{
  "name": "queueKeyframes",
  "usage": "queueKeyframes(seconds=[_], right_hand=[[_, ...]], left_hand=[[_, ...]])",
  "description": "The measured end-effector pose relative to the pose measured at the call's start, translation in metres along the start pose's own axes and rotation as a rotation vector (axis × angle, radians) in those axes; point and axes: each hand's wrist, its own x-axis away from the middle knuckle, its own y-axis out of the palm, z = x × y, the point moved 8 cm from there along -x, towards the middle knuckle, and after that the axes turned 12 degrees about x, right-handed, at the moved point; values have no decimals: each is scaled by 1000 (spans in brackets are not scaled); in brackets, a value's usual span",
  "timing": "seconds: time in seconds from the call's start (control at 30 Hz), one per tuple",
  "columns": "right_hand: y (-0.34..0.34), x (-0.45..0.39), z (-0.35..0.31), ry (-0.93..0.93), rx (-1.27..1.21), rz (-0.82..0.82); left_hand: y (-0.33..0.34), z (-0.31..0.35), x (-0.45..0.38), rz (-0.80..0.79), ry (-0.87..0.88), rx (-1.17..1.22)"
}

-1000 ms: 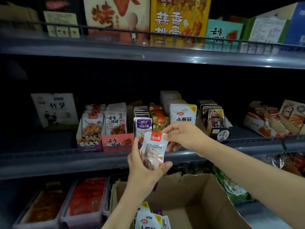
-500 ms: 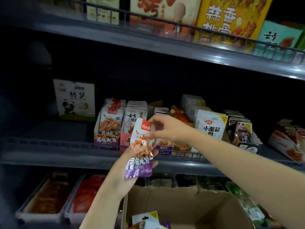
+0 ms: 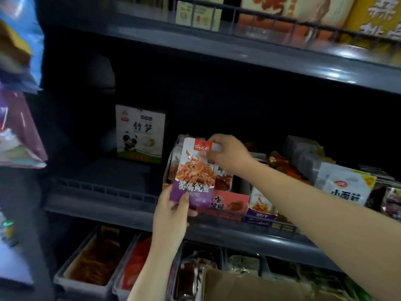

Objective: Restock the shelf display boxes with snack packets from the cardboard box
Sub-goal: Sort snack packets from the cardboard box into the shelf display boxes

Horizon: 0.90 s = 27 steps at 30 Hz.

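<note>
Dark grey shop shelving is filling the scene, and the middle shelf [image 3: 104,205] is carrying rows of display boxes. A second ago I was sorting packets low over the cardboard box [image 3: 256,285]; now I am lifting a purple snack packet [image 3: 195,172] up against the leftmost display box [image 3: 171,161], so one more packet is about to go in. My left hand [image 3: 171,216] is gripping its lower edge, thumb on the front; my right hand [image 3: 230,155] is pinching its top corner. Neither grip is loose.

Shop: dark shelves [image 3: 217,233] of boxed snack packets [image 3: 345,190].
</note>
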Motion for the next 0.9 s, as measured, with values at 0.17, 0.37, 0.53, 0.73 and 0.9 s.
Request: queueKeyframes(seconds=[0.17, 0.37, 0.53, 0.73, 0.9], right_hand=[[6, -36, 0, 35, -100, 142], [45, -59, -6, 19, 35, 45], [79, -59, -2, -8, 260, -12], [80, -58, 7, -82, 274, 22], [58, -26, 8, -146, 161, 104]], left_hand=[[-13, 9, -1, 98, 394, -588], [8, -19, -8, -109, 437, -1022], [11, -41, -11, -152, 436, -1158], [13, -42, -8, -173, 439, -1171], [23, -34, 4, -207, 485, -1164]])
